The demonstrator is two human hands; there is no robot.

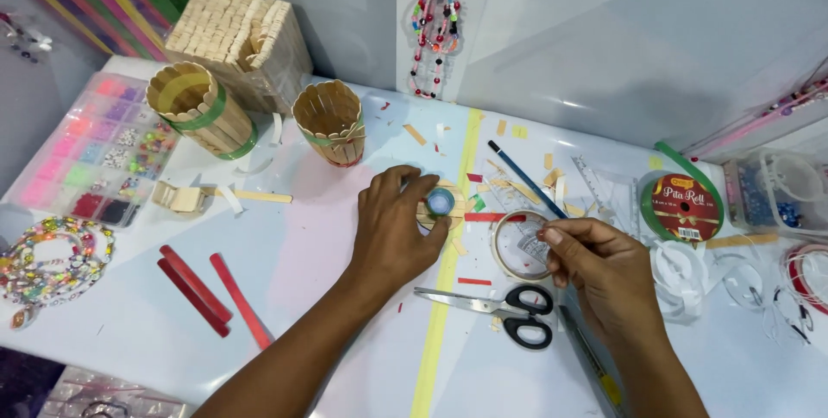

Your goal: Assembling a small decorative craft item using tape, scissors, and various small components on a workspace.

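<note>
Down on the white worktop [328, 254], the left hand [392, 228] is spread open, palm down, its fingertips pressing on a small disc of wooden sticks [442, 205] that carries a blue-green ring at its middle. That disc serves as the landmark: it lies flat on the yellow tape stripe [440, 314] running across the worktop. Just right of the disc sits a roll of clear tape [520, 244], and the right hand [595, 267] rests at that roll's far side, fingers curled and pinched together at its rim; whether they actually grip anything small I cannot tell. Below and right of the disc lie black-handled scissors [504, 306], blades closed. A dark pencil [526, 178] lies aslant up and right of the disc. Up and left of it stands a round stick cup [329, 122], with a larger green-banded stick cup [198, 107] farther left. Well left and below the disc lie three red sticks [211, 293].
</note>
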